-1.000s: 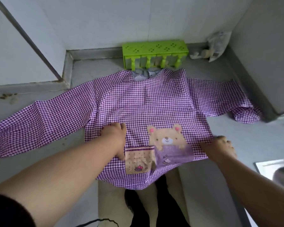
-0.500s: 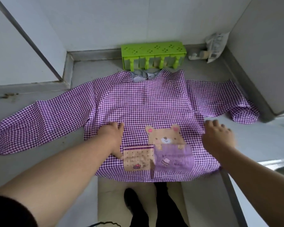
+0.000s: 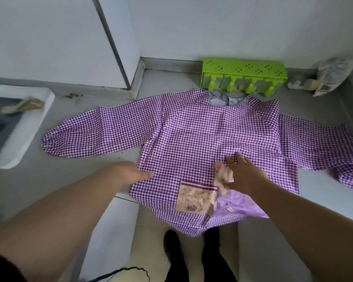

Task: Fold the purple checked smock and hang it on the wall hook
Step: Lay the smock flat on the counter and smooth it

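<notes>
No text, label or number is legible — anywhere.

**Grey counter in a white corner**

Counter [image 3: 49,180]: grey, smooth, its front edge interrupted by a gap that shows pale floor [image 3: 151,251] below. Walls [image 3: 212,27]: plain white, meeting in a corner, with a grey upstand [image 3: 171,65] along the base. Dark strip [image 3: 112,43]: runs slantwise down the left wall to the counter. Green rack [image 3: 244,75]: perforated top, slotted front, standing against the back wall. White tray [image 3: 22,139]: at the left, holding dark contents, blurred. Crumpled bag [image 3: 332,75]: far right corner. Light: soft, even, without hard shadows.
</notes>
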